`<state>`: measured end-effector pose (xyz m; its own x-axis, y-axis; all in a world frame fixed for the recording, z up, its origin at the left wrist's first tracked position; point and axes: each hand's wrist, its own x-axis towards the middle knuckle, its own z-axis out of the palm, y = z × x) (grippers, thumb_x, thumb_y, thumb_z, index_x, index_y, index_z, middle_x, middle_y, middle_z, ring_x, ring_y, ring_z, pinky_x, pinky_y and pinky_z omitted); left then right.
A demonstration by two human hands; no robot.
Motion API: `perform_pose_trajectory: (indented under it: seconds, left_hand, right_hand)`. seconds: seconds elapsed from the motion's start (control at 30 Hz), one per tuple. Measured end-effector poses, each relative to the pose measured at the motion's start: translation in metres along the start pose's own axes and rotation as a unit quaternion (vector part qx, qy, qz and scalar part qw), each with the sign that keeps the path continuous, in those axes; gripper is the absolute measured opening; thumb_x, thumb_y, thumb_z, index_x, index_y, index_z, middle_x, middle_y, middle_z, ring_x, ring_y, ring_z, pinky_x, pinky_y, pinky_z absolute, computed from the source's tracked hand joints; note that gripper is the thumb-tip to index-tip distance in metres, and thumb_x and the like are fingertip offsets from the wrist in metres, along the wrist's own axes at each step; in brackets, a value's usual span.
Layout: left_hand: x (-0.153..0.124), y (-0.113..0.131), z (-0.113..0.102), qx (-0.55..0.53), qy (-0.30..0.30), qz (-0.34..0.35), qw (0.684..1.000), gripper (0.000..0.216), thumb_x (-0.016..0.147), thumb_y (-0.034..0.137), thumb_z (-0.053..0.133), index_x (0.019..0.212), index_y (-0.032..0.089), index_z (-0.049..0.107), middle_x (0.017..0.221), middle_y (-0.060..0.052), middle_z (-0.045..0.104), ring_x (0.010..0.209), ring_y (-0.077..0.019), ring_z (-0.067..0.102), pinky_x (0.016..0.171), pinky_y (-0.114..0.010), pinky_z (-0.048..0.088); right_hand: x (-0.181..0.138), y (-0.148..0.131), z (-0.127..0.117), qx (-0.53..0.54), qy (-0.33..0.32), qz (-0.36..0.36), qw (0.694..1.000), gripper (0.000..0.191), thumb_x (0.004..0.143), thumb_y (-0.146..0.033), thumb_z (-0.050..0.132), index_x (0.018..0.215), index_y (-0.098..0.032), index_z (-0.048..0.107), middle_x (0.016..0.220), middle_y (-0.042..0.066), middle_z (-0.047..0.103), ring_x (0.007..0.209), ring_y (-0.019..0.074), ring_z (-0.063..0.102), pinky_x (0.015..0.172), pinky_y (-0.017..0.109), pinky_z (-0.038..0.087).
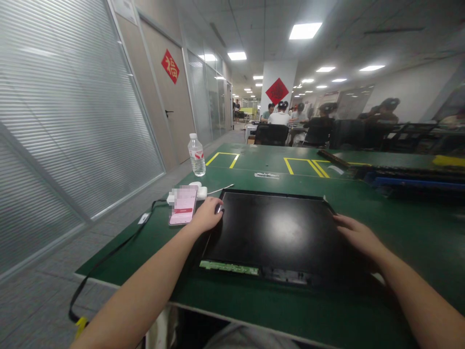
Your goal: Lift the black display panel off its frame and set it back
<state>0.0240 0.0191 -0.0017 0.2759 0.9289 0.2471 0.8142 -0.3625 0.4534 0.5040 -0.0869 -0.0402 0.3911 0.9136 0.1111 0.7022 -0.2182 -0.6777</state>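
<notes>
A black display panel (269,228) lies face up on the green table, with a green circuit strip (228,268) exposed along its near edge. My left hand (209,215) is closed over the panel's left edge, its fingers curled. A small shiny spot shows by those fingertips; I cannot make out what it is. At the opposite side, my right hand (358,235) grips the right edge, fingers on top and thumb hidden. Just left of my left hand is a phone (183,206) with a lit screen, and white earbud-case-like items (199,191) sit behind it.
A water bottle (196,155) stands at the green table's (250,310) far left. Dark and blue long parts (410,179) lie at the right. A black strap (112,249) hangs over the left edge. Yellow tape (225,153) marks the far side. Several people sit beyond.
</notes>
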Motion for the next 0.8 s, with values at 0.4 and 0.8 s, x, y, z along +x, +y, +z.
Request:
perform_pose_trajectory:
  seconds: [0.4,0.8]
  left_hand:
    - [-0.008,-0.008,-0.016,0.000,-0.060,0.090,0.994,0.043,0.079,0.035,0.061,0.118,0.016,0.062,0.130,-0.017,0.054,0.123,-0.0324,0.052,0.109,-0.046,0.038]
    - [-0.037,0.016,-0.040,-0.039,-0.277,0.210,0.937,0.083,0.058,0.054,0.084,0.133,0.030,0.057,0.155,-0.012,0.033,0.143,-0.0413,0.026,0.115,-0.059,0.021]
  right_hand:
    - [-0.002,-0.006,-0.002,-0.033,-0.009,-0.005,0.999,0.043,0.078,-0.030,0.055,0.117,-0.022,0.071,0.141,0.005,0.055,0.129,0.0299,0.051,0.112,0.043,0.038]
    - [-0.002,-0.010,-0.001,-0.049,-0.017,-0.009,0.999,0.047,0.079,-0.027,0.052,0.122,-0.016,0.068,0.143,0.009,0.053,0.132,0.0291,0.049,0.113,0.042,0.036]
